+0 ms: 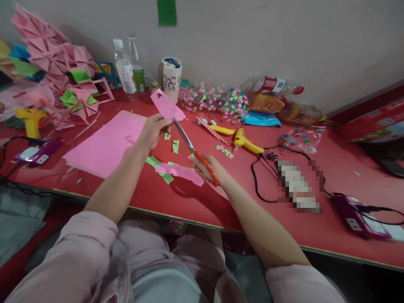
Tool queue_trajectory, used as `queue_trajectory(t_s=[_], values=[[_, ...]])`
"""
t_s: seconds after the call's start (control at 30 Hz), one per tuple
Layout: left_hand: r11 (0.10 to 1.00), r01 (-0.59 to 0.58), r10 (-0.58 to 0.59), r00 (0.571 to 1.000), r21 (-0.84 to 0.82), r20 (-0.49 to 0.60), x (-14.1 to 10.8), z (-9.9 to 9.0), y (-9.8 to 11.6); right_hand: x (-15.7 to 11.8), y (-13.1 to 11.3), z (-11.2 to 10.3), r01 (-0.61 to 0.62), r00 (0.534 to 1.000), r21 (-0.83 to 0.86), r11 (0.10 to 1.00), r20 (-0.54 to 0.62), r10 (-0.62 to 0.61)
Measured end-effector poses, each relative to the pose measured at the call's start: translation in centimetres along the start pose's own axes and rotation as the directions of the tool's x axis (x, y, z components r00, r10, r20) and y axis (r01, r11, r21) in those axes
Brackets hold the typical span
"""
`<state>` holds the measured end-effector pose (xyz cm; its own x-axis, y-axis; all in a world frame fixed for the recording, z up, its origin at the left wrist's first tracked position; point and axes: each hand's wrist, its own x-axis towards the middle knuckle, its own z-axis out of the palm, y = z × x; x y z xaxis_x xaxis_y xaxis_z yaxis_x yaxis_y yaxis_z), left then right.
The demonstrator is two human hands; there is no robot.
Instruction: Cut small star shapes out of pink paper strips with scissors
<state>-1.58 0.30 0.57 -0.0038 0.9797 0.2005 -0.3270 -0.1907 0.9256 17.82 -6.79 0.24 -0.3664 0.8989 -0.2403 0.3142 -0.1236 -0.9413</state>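
My left hand (155, 130) pinches a small piece of pink paper (167, 106) by its lower edge, and a star-shaped hole shows near the paper's top. In my right hand (206, 168) is a pair of scissors (202, 162) with orange-red handles. Their blades point up and left, with the tips at the paper's lower edge; whether they cut into it I cannot tell. Below the hands lie a pink paper strip (179, 171) and green paper scraps (162, 170). Several sheets of pink paper (110, 141) are stacked beside my left forearm.
Beyond my hands are a pile of paper stars (214, 101), a yellow cutter (222, 130) and a yellow glue gun (248, 142) with a black cord. A cup (172, 80) and bottles (124, 69) stand by the wall. Folded pink paper shapes (53, 54) fill the left.
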Motion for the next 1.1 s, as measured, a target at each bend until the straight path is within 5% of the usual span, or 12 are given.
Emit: queue_trajectory(t_s=[0.47, 1.1], values=[[0.999, -0.039, 0.039, 0.999, 0.002, 0.011, 0.1, -0.1, -0.3, -0.1, -0.5, 0.0, -0.005, 0.999, -0.077, 0.997, -0.039, 0.002], [0.982, -0.181, 0.174, 0.980, -0.061, -0.097, -0.7, 1.4, -1.2, -0.4, 0.7, 1.1, 0.079, 0.995, 0.136, 0.988, 0.056, -0.088]])
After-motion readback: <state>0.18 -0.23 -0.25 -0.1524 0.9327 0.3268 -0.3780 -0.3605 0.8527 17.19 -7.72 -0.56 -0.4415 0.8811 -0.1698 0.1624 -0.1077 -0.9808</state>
